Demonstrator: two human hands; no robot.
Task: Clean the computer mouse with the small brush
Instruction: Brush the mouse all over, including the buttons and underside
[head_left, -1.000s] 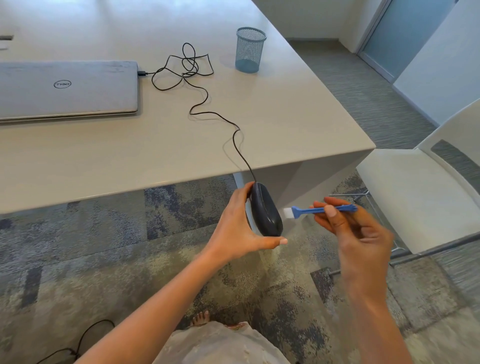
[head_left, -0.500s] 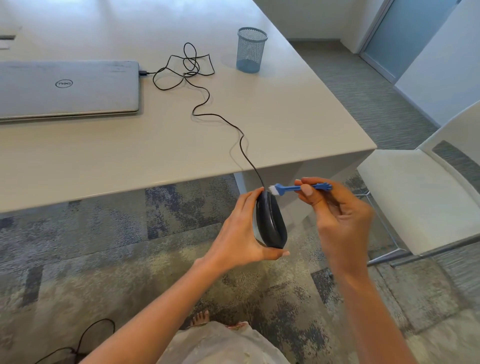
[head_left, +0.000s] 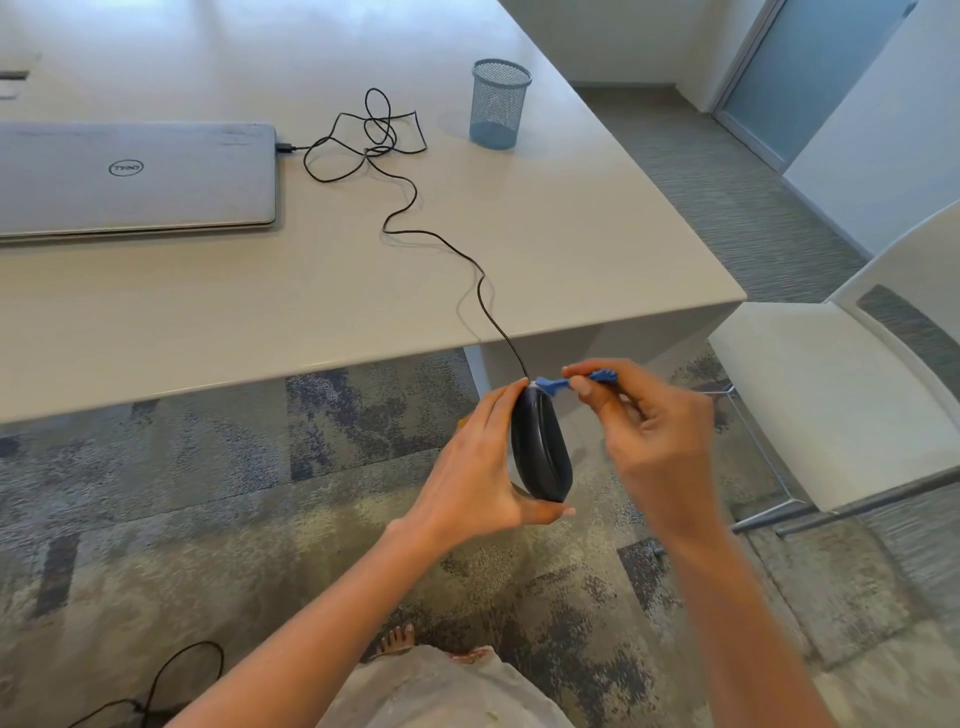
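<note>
The black oval plastic computer mouse is held in the air just in front of the pale worktop edge, turned on its side with the cable end up. It looks light, hard-shelled and smooth, so probably a little slippery. The safest hold is lengthwise, with fingertips on the nose and thumb under the tail, leaving the seams free. The left grip clasps it in exactly this way. Its thin black cable trails up over the worktop towards the closed grey laptop and could tug if pulled taut.

The right grip pinches the small blue plastic brush by its handle. The handle seems stiff and the bristles soft, so light pressure should do. The brush head touches the mouse's upper end, beside the cable exit.

Half a second ago the white bristles showed clearly; now they are mostly hidden against the nose, and the right grip sits nearer. A second ago the brush hung apart, level with the mouse's middle.
</note>
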